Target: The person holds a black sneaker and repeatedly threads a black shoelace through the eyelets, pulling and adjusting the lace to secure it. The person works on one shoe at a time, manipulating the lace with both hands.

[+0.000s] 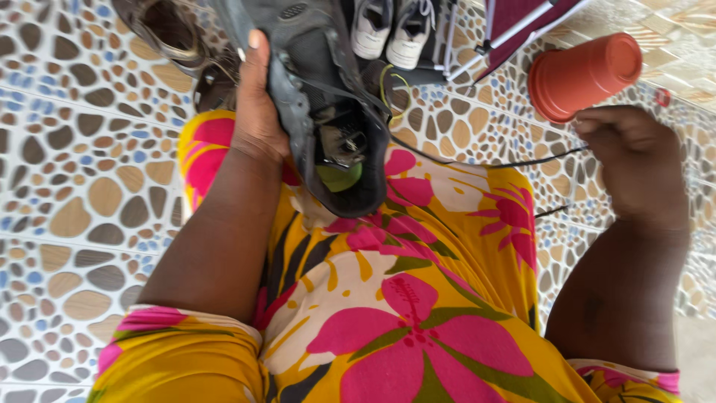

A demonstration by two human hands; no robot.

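Gripped a dark shoe (328, 112) in the left hand (257, 112), raised over the lap with the opening turned toward the camera and the toe pointing up and away. Clamped it by one side wall: thumb laid flat along the outer edge with the nail showing at the top, the other fingers wrapped behind the shoe and hidden. Kept the left forearm rising steeply from the flowered yellow and pink dress (418, 298), wrist nearly straight.

Showed a green patch (339, 177) deep inside the shoe, plus some tangled fittings too dark to tell apart. Trailed a thin black lace (477, 163) out of the shoe, across the dress and toward the right hand (634, 164).

Judged the unlacing well along: most of the lace appeared to hang free of the shoe, with only the end nearest the opening seemingly attached. Could not tell how many eyelets were left threaded.

Held the right hand out to the side, low over the pebble-patterned tiled floor (74, 186), knuckles up, fingers curled in together as a loose fist. Could not tell whether that fist pinched the lace, since the lace ran out of sight just beneath it. Rested the hand just beside an orange plastic cup (585, 75) lying on its side, not clearly touching.

Left a pair of white sneakers (391, 30) and a brown shoe (164, 30) on the floor beyond.
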